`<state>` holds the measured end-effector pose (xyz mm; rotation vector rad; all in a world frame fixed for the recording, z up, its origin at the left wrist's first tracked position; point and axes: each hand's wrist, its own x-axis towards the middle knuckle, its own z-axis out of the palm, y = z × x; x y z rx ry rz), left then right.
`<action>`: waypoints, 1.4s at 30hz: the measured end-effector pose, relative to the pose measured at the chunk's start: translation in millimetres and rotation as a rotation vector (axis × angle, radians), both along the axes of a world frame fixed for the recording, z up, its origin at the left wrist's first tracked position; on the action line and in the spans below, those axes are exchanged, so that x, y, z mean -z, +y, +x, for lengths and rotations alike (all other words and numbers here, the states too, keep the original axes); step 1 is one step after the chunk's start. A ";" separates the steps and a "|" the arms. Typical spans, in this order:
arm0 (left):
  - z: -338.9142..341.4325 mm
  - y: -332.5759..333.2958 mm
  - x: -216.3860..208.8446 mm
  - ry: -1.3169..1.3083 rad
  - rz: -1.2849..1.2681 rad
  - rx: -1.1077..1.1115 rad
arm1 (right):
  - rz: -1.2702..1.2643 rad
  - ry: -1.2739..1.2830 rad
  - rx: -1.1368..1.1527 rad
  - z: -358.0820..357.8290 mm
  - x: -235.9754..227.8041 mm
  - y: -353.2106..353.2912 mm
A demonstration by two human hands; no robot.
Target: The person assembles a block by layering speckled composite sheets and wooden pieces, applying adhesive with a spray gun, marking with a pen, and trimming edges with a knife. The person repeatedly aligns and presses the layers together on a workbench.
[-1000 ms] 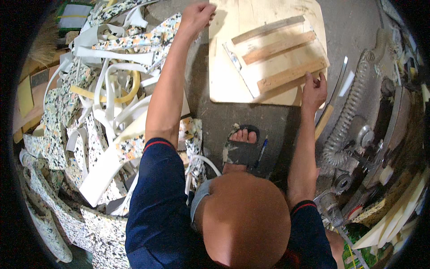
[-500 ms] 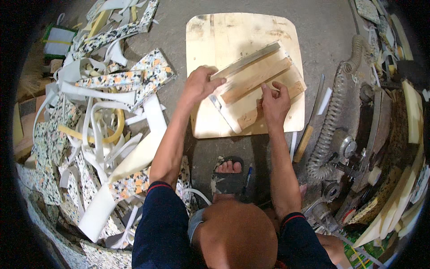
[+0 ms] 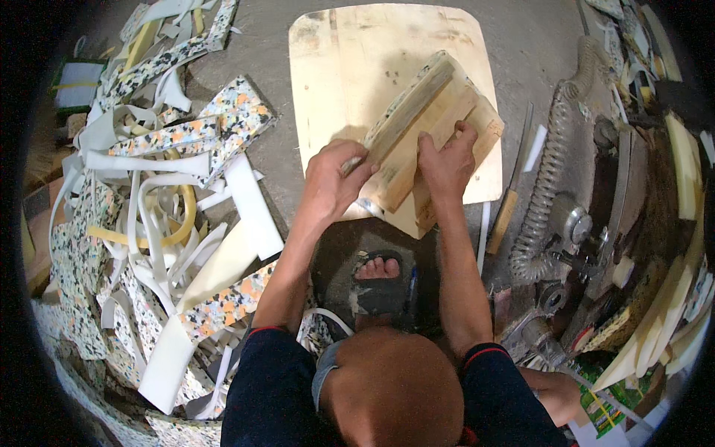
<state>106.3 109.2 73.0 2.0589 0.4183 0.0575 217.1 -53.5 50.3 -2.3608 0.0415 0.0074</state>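
Observation:
A wooden frame [image 3: 408,123] with parallel slats is held tilted over a pale plywood board [image 3: 331,82] with rounded corners. Speckled foam shows along the frame's far left edge. My left hand [image 3: 333,179] is closed on the frame's near left corner, thumb on top and the other fingers partly hidden. At the near right part of the frame, my right hand [image 3: 447,167] grips a slat, its thumb and forefinger on either side. The frame's underside is hidden, and it covers part of the board.
Piled foam offcuts [image 3: 246,201], white and speckled, lie to the left. On the right are a long-bladed knife with a wooden handle [image 3: 503,222], a coiled air hose [image 3: 540,201] and metal tool parts [image 3: 573,222]. A blue pen [image 3: 412,287] lies by my sandaled foot [image 3: 378,279].
The frame has tilted up more steeply and come closer. My left hand has shifted lower on its corner, and my right hand has closed onto a slat.

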 end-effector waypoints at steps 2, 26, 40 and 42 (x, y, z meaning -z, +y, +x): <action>-5.5 -4.4 -6.4 0.000 -0.229 -0.038 | 0.059 0.028 -0.013 -8.4 -6.0 -16.5; 57.4 -19.0 -40.7 -0.110 -0.854 -0.165 | 0.235 -0.224 -0.580 -46.8 -36.2 -47.2; 64.7 -19.8 -37.2 -0.081 -0.877 -0.304 | 0.200 -0.272 -0.622 -44.8 -22.6 -49.3; 61.1 -19.1 -33.9 -0.074 -0.924 -0.300 | 0.172 -0.257 -0.600 -46.9 -23.3 -47.5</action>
